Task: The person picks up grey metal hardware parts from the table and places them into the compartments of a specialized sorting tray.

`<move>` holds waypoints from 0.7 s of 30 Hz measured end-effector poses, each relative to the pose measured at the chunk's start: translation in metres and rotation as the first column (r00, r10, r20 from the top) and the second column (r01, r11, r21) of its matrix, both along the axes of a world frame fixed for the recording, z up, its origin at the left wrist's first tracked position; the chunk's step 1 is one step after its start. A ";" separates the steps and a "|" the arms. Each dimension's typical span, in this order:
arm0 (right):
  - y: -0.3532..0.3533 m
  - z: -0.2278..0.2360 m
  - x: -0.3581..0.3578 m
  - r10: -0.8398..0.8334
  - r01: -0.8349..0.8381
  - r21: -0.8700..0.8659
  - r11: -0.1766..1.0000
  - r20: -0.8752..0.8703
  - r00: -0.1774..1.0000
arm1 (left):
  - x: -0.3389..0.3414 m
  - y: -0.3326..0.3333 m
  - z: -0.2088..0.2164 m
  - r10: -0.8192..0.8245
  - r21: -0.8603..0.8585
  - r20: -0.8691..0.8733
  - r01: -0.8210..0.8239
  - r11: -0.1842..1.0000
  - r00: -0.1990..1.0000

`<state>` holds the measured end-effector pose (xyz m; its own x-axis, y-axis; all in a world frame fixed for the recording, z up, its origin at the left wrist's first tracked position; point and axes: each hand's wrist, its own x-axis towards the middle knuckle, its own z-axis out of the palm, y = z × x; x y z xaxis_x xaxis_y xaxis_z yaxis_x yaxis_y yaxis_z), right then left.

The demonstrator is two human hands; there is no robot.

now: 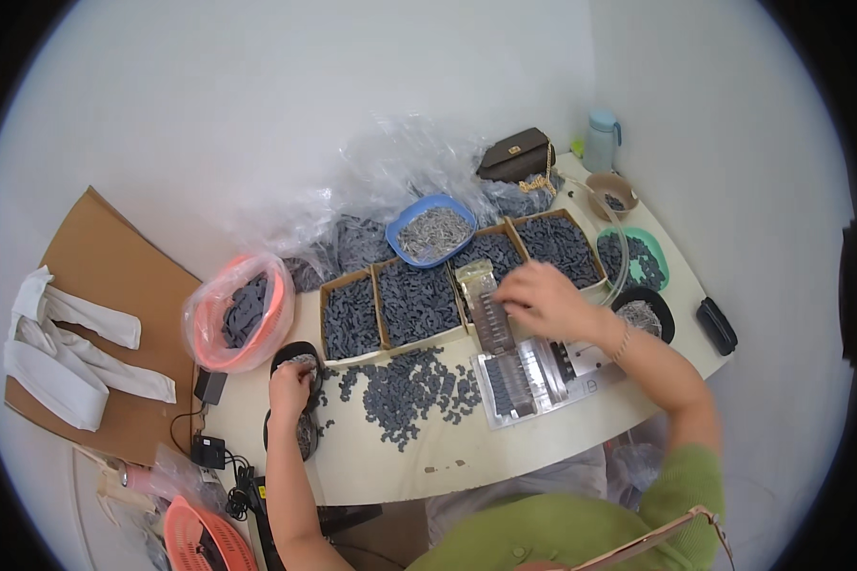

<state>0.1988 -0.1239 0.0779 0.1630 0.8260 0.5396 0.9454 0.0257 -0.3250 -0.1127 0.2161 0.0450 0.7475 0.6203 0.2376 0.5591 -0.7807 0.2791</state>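
Observation:
My left hand point(289, 388) reaches into a black dish point(295, 350) of small silvery metal pieces at the table's left side. Its fingers are drawn together, and what they pinch is too small to make out. My right hand point(548, 301) is over the right edge of a dark slotted plate point(493, 325), thumb and fingers closed together; anything between them is hidden. Just nearer than that plate lies a metal jig point(543, 378) with a row of dark pieces in it. A loose pile of small dark grey parts point(400, 390) spreads between my hands.
Behind the pile stand cardboard boxes point(380, 309) full of dark grey parts, with a blue basin point(390, 234) of metal pins by them. A green tray point(659, 255), a black bowl point(668, 328) and a black case point(717, 326) sit rightward. A bag-lined coral basket point(284, 314) stands left.

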 end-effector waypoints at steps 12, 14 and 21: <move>0.172 0.004 0.065 -0.240 0.289 -0.425 0.858 0.165 0.957 | -0.005 0.027 0.000 0.035 -0.065 -0.020 -0.036 0.997 0.999; 0.180 0.002 0.068 -0.209 0.283 -0.506 0.815 0.199 0.957 | -0.009 0.025 0.003 0.075 -0.007 -0.026 -0.075 0.997 0.997; 0.183 -0.002 0.072 -0.112 0.253 -0.375 0.892 0.359 0.927 | -0.005 0.011 0.012 0.154 0.200 -0.053 -0.140 0.970 0.987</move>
<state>0.2712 0.0592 0.0764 0.2096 0.9549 0.2104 0.9730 -0.2250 0.0516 -0.1173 0.2275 0.0567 0.6700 0.6713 0.3170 0.6842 -0.7241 0.0871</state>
